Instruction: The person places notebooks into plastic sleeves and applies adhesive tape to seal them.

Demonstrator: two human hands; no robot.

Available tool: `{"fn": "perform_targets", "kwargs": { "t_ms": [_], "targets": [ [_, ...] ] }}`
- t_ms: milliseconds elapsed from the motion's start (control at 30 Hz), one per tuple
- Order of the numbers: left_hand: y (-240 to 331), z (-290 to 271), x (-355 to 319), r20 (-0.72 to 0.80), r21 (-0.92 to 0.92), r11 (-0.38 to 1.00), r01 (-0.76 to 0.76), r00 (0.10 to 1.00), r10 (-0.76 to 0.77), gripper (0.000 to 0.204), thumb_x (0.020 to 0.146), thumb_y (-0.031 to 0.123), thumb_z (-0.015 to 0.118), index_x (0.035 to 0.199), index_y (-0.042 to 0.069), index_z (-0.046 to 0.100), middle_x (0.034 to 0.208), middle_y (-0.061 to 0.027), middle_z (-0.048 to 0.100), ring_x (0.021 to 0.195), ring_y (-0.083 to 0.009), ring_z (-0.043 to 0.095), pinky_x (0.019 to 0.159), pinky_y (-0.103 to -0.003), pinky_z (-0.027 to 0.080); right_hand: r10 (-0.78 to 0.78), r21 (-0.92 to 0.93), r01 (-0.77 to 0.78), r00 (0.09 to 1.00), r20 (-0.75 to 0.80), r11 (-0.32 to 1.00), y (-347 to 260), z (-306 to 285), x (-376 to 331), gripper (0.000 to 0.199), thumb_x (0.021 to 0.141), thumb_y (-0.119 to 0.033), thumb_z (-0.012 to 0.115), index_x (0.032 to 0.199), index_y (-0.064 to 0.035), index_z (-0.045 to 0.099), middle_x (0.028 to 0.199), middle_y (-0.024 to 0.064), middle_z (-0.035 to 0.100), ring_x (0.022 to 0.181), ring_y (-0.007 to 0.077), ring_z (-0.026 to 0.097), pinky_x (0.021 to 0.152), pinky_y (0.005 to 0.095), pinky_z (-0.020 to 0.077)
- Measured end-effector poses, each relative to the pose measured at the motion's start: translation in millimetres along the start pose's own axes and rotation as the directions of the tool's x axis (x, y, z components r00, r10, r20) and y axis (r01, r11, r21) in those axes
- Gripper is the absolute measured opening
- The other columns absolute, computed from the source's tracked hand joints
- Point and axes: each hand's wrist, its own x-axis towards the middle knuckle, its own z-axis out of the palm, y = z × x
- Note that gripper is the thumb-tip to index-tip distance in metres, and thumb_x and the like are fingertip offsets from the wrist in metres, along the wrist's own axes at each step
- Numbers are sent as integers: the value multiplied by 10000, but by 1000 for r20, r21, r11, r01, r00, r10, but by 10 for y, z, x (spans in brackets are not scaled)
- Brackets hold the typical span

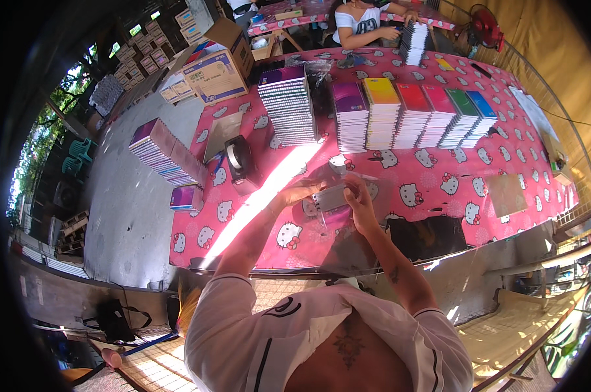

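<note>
In front of me, above the pink patterned table cover [289,236], is a small spiral notebook [333,198] with pale pages or cover. My left hand [300,192] grips its left end near the wire binding. The fingers of my right hand [359,197] are closed at its right end. Clear shiny plastic [372,185] shows around the notebook; how far it wraps round is hard to tell. Left of my hands stands a black tape dispenser [240,159]. A purple-topped stack of spiral notebooks [286,108] rises beyond them.
Notebook stacks with purple, yellow [381,108], red, pink, green and blue [481,114] covers line the table's far side. Another stack [168,153] sits at the left edge. An open carton [218,68] stands far left. Across the table, a person [357,26] handles a notebook stack [413,44].
</note>
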Motion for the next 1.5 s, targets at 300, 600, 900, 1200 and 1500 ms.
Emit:
{"fn": "perform_targets", "kwargs": {
  "t_ms": [300,600,900,1200,1500],
  "targets": [
    [-154,1164,-748,-616,282,944,-172,721,316,733,763,333,851,1331,49,484,1271,-179,521,1159,-330,575,942,-421,506,-104,-741,78,995,11,667,598,-444,-452,404,895,-59,612,1294,-28,554,1220,172,573,1177,313,566,889,392,508],
    [-317,-1155,-2398,-988,72,911,-407,-152,10,673,857,391,789,1216,-120,539,912,-168,682,718,-215,693,605,-316,596,-194,-979,-116,970,-148,167,27,-1124,-680,600,858,-303,720,1390,-111,520,1457,207,444,1335,429,422,1079,566,352],
    [-1331,-2644,-2508,-865,-436,836,-332,-102,-492,810,829,666,689,1110,-91,641,1017,-184,662,890,-336,666,664,-511,594,9,-982,-43,999,-45,-182,225,-879,-622,822,875,-503,669,1522,-93,372,1617,238,224,1518,418,159,1185,645,116],
    [-836,-1628,-1609,-792,146,978,146,-575,204,549,998,414,568,1305,-41,554,1254,-265,536,1155,-433,519,999,-507,424,11,-980,112,994,112,-162,436,-687,-219,837,865,-555,652,1513,-98,384,1576,257,298,1500,433,202,1153,704,128],
    [1649,1368,583,-250,810,403,-426,370,895,530,903,183,703,1366,-6,526,1412,-238,456,1300,-398,462,1050,-477,421,-476,-998,7,879,35,-62,-1117,-1855,747,747,909,-235,621,1570,-140,286,1637,191,205,1521,396,170,1159,657,199]
  ]
}}
